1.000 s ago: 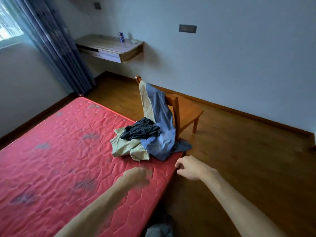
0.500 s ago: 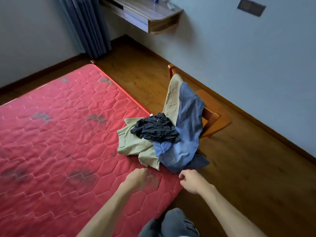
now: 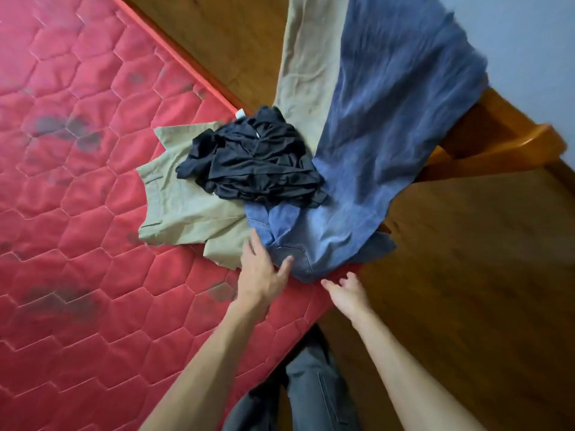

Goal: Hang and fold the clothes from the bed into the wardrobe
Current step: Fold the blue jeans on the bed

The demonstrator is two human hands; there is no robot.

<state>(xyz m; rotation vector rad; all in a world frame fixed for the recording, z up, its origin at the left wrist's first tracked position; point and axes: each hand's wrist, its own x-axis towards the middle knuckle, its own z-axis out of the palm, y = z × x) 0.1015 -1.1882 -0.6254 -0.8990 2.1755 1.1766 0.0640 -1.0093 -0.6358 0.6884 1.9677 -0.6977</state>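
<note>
A pile of clothes lies at the corner of the red quilted mattress (image 3: 77, 213). Blue jeans (image 3: 382, 126) and beige trousers (image 3: 186, 209) stretch from the mattress up over a wooden chair (image 3: 497, 141). A crumpled black garment (image 3: 255, 163) sits on top of both. My left hand (image 3: 261, 272) is open, its fingers touching the waist of the jeans where it meets the beige trousers. My right hand (image 3: 348, 290) is open with fingers spread, just below the jeans' lower edge at the mattress corner, holding nothing.
Wooden floor (image 3: 466, 290) runs along the right of the bed. A pale wall (image 3: 535, 42) stands behind the chair. My own grey-trousered legs (image 3: 311, 393) stand at the mattress corner. The wardrobe is out of view.
My head has come closer and tilted down over the pile. Both hands moved forward, uncurling: the left one reached the jeans' waist, the right one came up to their lower edge.
</note>
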